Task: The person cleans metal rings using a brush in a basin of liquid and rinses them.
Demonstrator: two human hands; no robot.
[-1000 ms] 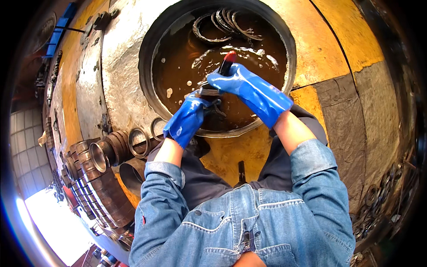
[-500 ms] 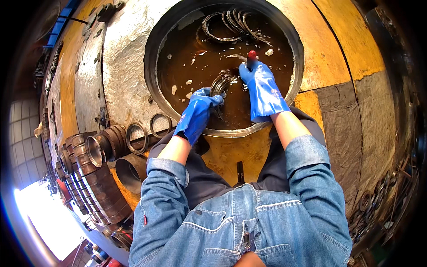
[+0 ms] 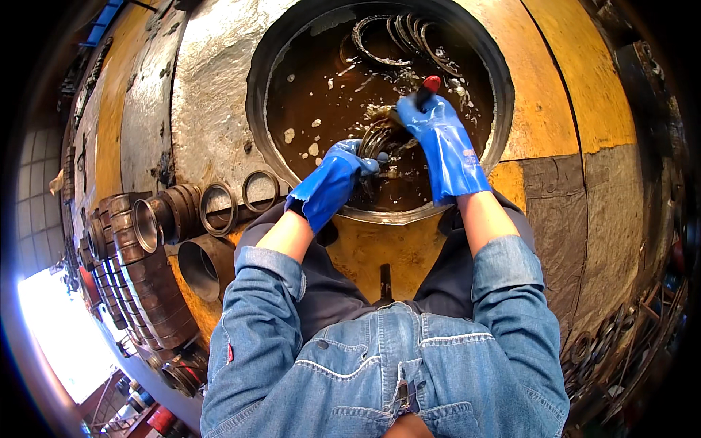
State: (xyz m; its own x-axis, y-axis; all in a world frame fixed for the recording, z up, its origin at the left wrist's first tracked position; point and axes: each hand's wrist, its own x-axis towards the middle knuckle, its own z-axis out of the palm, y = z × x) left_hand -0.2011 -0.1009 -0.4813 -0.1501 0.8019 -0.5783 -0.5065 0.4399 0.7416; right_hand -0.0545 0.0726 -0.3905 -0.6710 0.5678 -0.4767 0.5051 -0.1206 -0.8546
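Observation:
A large round tub (image 3: 261, 124) of murky brown liquid sits in front of me. My left hand (image 3: 337, 175), in a blue rubber glove, is closed round a bundle of thin metal rings (image 3: 378, 136) at the liquid's surface. My right hand (image 3: 440, 139), also blue-gloved, grips a tool with a red-tipped black handle (image 3: 429, 86), just right of the bundle. The tool's working end is blurred against the rings, so its kind is unclear. More metal rings (image 3: 372, 45) lean partly submerged at the tub's far side.
Left of the tub stand two loose rings (image 3: 261, 191), a wide metal sleeve (image 3: 207, 267) and rows of stacked brown metal cylinders (image 3: 157, 292). Worn yellow and grey plates (image 3: 584, 95) cover the floor. Chains and metal parts (image 3: 602, 339) lie at the right.
The right hand and tool have shifted slightly up and right, and the liquid shows more splashes. The left hand still holds the ring bundle, now a little higher. The whole view has shifted slightly.

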